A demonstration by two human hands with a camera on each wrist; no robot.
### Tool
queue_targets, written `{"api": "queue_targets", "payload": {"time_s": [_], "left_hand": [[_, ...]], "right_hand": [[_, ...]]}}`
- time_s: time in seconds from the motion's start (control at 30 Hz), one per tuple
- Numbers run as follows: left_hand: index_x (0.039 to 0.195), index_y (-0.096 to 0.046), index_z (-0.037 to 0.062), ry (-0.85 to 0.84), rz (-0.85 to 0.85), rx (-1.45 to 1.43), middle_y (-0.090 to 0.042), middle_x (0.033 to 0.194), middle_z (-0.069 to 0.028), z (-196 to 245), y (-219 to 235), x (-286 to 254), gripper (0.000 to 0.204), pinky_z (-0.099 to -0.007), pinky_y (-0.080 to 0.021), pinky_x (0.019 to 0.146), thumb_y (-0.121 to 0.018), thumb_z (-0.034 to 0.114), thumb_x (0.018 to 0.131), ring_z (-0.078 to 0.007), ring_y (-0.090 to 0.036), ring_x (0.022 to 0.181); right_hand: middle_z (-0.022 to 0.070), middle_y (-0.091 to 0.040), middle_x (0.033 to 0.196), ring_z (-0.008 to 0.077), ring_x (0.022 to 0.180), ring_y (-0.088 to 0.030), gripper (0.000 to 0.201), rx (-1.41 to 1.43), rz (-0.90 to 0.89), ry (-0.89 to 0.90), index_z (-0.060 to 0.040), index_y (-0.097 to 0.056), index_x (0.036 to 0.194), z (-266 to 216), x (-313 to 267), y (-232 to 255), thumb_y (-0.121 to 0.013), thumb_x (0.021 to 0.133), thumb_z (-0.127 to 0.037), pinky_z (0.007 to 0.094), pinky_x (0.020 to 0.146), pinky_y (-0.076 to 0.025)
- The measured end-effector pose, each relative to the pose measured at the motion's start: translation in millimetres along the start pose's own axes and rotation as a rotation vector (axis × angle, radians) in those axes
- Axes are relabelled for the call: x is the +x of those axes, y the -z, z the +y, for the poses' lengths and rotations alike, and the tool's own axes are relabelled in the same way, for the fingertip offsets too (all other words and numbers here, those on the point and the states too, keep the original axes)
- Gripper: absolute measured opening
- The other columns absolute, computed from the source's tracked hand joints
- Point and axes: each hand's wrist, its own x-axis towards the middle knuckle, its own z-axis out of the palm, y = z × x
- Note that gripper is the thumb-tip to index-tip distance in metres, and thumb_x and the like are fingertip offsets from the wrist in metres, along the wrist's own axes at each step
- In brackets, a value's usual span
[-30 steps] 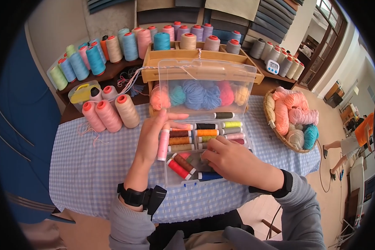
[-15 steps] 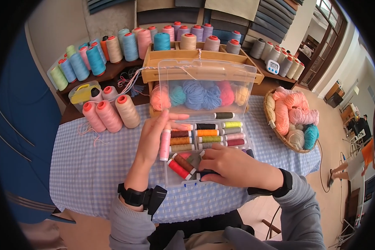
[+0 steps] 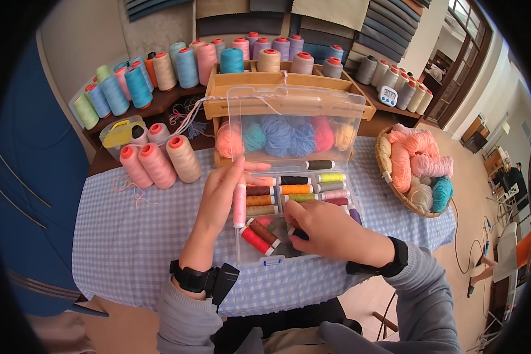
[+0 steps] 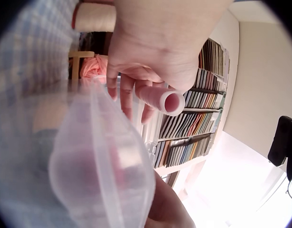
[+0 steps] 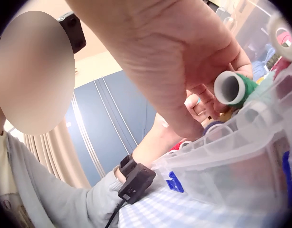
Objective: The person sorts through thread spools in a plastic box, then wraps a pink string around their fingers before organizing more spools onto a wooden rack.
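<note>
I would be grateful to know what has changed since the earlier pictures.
The right hand has taken hold of the dark blue spool and moved it away from the front edge of the clear box. The left hand still holds the pink spool, and the red spool and brown spool lie where they were.

Your left hand (image 3: pixel 220 189) is raised, with its fingers (image 3: pixel 257 167) extended toward your right side. Your right hand (image 3: pixel 324 227) is nearer to you, turned palm down, and its fingers are bent inward. Both your arms (image 3: pixel 189 321) reach forward, and the wrists (image 3: pixel 196 253) are well apart.
</note>
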Motion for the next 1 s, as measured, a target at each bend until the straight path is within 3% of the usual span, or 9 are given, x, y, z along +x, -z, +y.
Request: {"api": "queue_targets", "payload": {"time_s": [0.13, 0.27, 0.47, 0.63, 0.77, 0.87, 1.0], "left_hand": [[0.1, -0.057, -0.0103, -0.022, -0.021, 0.073, -0.064, 0.081, -0.0193, -3.8, 1.4, 1.1, 0.051, -0.0264, -0.048, 0.079, -0.031, 0.034, 0.095, -0.0204, -0.064, 0.08], [0.101, -0.057, -0.0102, 0.004, -0.025, 0.029, -0.064, 0.081, -0.0198, -6.2, 1.9, 1.3, 0.052, -0.0263, -0.048, 0.079, -0.032, 0.035, 0.095, -0.0203, -0.064, 0.08], [0.101, -0.057, -0.0095, 0.035, -0.032, 0.021, -0.064, 0.082, -0.0197, -5.8, 0.2, 1.1, 0.051, -0.026, -0.049, 0.078, -0.033, 0.035, 0.094, -0.0207, -0.064, 0.08], [0.102, -0.057, -0.009, 0.04, -0.045, 0.022, -0.064, 0.083, -0.0198, -3.9, 0.4, 0.7, 0.05, -0.0259, -0.049, 0.077, -0.033, 0.035, 0.094, -0.0204, -0.064, 0.081], [0.102, -0.057, -0.0081, 0.043, -0.049, 0.023, -0.064, 0.083, -0.0195, -4.3, 0.5, 0.6, 0.049, -0.026, -0.049, 0.077, -0.033, 0.034, 0.094, -0.02, -0.064, 0.079], [0.102, -0.057, -0.0079, 0.029, -0.056, 0.057, -0.064, 0.083, -0.0184, -3.1, -0.4, 0.2, 0.048, -0.0249, -0.05, 0.073, -0.034, 0.033, 0.094, -0.0174, -0.063, 0.075], [0.102, -0.058, -0.0075, -0.003, -0.109, 0.162, -0.064, 0.076, -0.0152, 3.0, -2.8, -2.4, 0.046, -0.0231, -0.049, 0.065, -0.036, 0.032, 0.094, -0.0147, -0.062, 0.066]], "right_hand": [[0.0141, -0.055, 0.082, 0.0301, 0.082, -0.056, 0.029, 0.028, 0.075, 0.051, -0.0019, -0.047, 0.092, 3.7, 0.2, 2.7, -0.064, 0.071, -0.012, 0.0374, 0.066, -0.047], [0.0136, -0.053, 0.086, 0.0288, 0.081, -0.057, 0.024, -0.089, 0.102, 0.103, -0.0017, -0.048, 0.087, 5.3, -3.9, 8.2, -0.063, 0.072, -0.013, 0.0374, 0.066, -0.047], [0.0126, -0.054, 0.08, 0.0281, 0.078, -0.058, 0.02, -0.153, 0.069, -0.031, -0.0013, -0.05, 0.085, 11.0, -9.3, 4.7, -0.061, 0.074, -0.013, 0.0367, 0.066, -0.048], [0.0126, -0.055, 0.079, 0.0315, 0.073, -0.057, 0.018, -0.091, 0.248, 0.061, -0.0028, -0.049, 0.084, 15.4, -15.9, 15.0, -0.06, 0.076, -0.014, 0.0388, 0.062, -0.047], [0.0129, -0.055, 0.078, 0.0334, 0.072, -0.057, 0.018, -0.094, 0.2, -0.104, -0.0029, -0.048, 0.084, 18.8, -30.5, 33.7, -0.06, 0.076, -0.014, 0.0405, 0.06, -0.045], [0.0134, -0.054, 0.077, 0.0338, 0.071, -0.056, 0.016, 0.05, -0.007, -0.118, -0.0031, -0.048, 0.083, 21.6, -42.7, 43.4, -0.06, 0.076, -0.011, 0.0406, 0.06, -0.044], [0.0126, -0.053, 0.075, 0.0313, 0.069, -0.055, 0.015, 0.072, 0.078, -0.024, -0.0032, -0.048, 0.083, 23.6, -50.0, 37.4, -0.06, 0.075, -0.008, 0.038, 0.06, -0.044]]}}
